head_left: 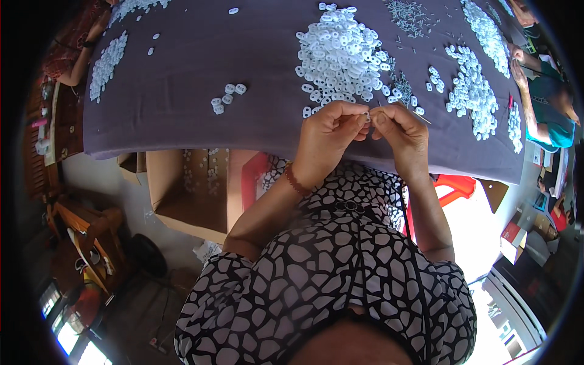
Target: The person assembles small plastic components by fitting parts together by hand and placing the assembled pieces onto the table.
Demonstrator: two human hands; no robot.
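Observation:
At the table's near edge, my left hand (325, 137) pinches a small white plastic piece (367, 117) between thumb and fingers. My right hand (406, 137) is closed in a pinch right against it; what sits between its fingertips is too small to make out. Just beyond both hands rises a big heap of white oval two-hole pieces (340, 55). A scatter of small grey screws (401, 84) lies to that heap's right, and a thin metal rod (421, 117) shows beside my right fingers. Off to the left is a small cluster of white pieces (229, 97).
A dark cloth (176, 73) covers the table. More screws (410, 17) lie at the back, with another white heap (474, 91) at right. Co-workers' arms reach in at the right (522, 76) and left (79, 58). An open cardboard box (188, 222) holding white pieces stands below the left edge.

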